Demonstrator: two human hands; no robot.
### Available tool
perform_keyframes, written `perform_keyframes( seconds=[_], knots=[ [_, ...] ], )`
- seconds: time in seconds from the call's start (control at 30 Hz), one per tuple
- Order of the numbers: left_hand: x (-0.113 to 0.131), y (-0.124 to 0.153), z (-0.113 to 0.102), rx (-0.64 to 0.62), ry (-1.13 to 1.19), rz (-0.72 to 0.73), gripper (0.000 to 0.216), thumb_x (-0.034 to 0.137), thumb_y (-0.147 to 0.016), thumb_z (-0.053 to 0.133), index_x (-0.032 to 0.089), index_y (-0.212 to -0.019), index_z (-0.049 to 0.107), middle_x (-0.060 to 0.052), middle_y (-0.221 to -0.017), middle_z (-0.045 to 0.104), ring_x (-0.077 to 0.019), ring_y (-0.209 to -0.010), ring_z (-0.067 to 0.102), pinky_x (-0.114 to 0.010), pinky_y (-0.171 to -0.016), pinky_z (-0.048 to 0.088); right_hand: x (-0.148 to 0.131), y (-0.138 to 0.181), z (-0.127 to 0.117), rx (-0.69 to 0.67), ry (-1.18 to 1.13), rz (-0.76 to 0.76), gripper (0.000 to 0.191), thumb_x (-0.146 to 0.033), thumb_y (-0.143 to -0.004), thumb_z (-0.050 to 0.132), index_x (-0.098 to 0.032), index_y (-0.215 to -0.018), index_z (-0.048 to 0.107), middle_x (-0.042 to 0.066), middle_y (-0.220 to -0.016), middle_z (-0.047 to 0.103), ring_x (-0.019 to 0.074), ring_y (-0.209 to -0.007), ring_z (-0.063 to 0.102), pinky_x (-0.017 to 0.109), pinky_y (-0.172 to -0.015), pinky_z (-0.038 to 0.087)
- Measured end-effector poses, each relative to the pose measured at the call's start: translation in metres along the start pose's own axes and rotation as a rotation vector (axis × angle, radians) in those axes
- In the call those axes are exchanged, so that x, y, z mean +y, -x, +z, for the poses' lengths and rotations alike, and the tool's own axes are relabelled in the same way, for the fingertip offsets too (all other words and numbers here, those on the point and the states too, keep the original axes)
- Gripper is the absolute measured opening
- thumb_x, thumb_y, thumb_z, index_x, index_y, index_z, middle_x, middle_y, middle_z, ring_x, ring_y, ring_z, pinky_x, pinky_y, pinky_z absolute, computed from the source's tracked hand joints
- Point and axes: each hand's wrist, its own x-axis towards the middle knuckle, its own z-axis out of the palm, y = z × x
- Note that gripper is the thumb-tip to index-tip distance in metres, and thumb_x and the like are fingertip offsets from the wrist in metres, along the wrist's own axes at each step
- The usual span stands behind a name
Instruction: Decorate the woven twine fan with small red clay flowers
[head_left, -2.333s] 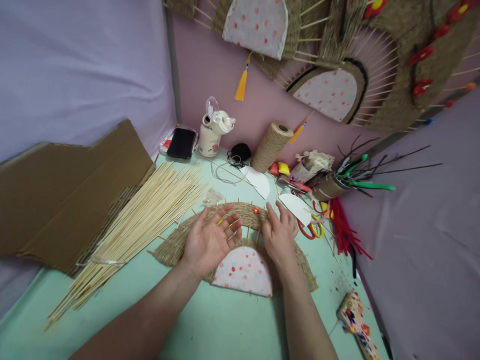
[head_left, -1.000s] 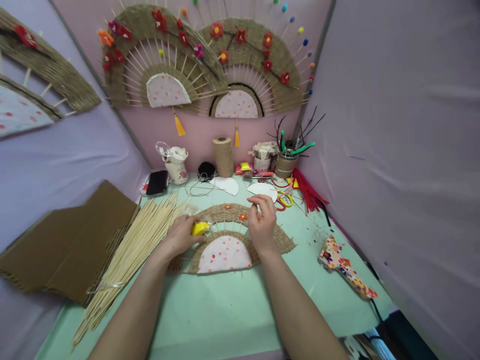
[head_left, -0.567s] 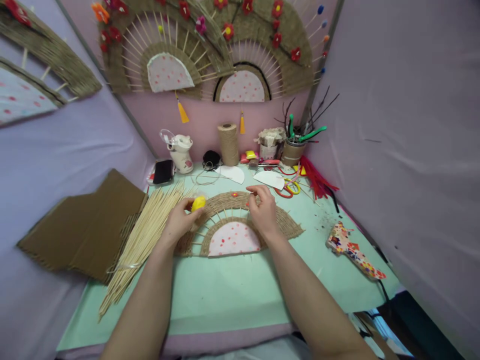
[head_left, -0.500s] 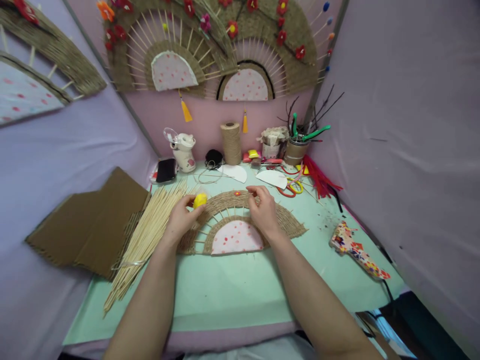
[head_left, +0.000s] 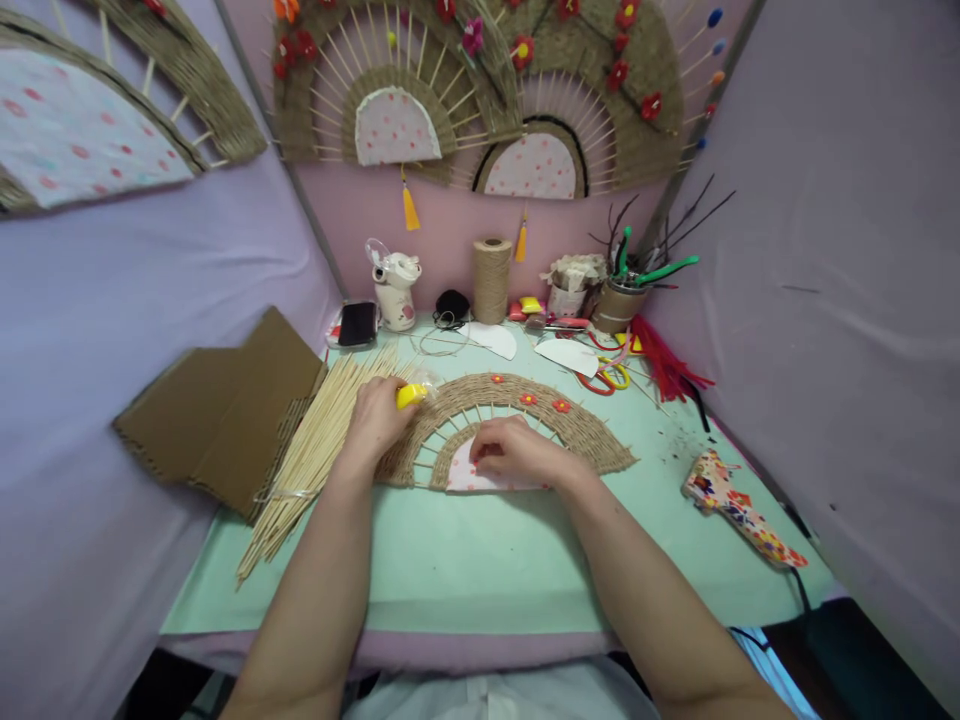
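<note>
Straw-coloured weaving makes up the fan (head_left: 457,396), which lies flat on the counter (head_left: 480,560) between the forearms. Its frame looks done: band, spokes and dotted patch (head_left: 460,468) are all in place. Three small red flowers (head_left: 529,399) sit on the band from the middle towards the right; the left stretch and the right end show none. The left hand (head_left: 375,415) has its fingers closed on a yellow lump (head_left: 410,395) just beside the band. The right hand (head_left: 510,448) is over the patch, fingers curled in; whether they pinch anything cannot be told. Against the wall fans (head_left: 649,155), which bear more flowers and tassels (head_left: 410,208), the decorating seems only partly done: more flowers and a tassel are probably left.
</note>
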Motion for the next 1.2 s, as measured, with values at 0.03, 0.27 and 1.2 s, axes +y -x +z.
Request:
perform_keyframes(
  seconds=[0.03, 0.27, 1.2],
  knots=[
    [-0.002, 0.0, -0.001, -0.012, -0.027, -0.012, 0.038, 0.036, -0.078, 0.061, 0.015, -0.109, 0.066, -0.014, -0.107, 0.065, -0.0322, -0.107, 0.056, -0.043, -0.097, 0.041, -0.001, 0.0, 0.001, -0.002, 0.006, 0.005, 0.015, -0.008, -0.077, 0.064, -0.021, -0.077, 0.071, 0.0, -0.084, 0.071, 0.0149, -0.082, 0.062, 0.029, -0.082, 0.037],
    [-0.011, 0.004, -0.003, -0.128, -0.124, -0.061, 0.036, 0.036, -0.077, 0.062, 0.015, -0.107, 0.067, -0.016, -0.106, 0.067, -0.0326, -0.105, 0.059, -0.039, -0.09, 0.044, -0.005, -0.003, 0.003, 0.054, -0.024, 0.044, 0.016, -0.008, -0.079, 0.058, -0.019, -0.073, 0.067, 0.0, -0.079, 0.068, 0.0124, -0.072, 0.058, 0.024, -0.068, 0.038],
    [-0.015, 0.0, -0.006, -0.045, -0.062, -0.155, 0.047, 0.044, -0.082, 0.055, 0.014, -0.118, 0.061, -0.017, -0.114, 0.065, -0.0314, -0.109, 0.059, -0.039, -0.091, 0.044, 0.004, -0.007, 0.002, 0.518, -0.099, 0.113, 0.019, -0.017, -0.084, 0.062, -0.021, -0.103, 0.067, 0.004, -0.091, 0.068, 0.0185, -0.088, 0.06, 0.035, -0.086, 0.046]
  ],
)
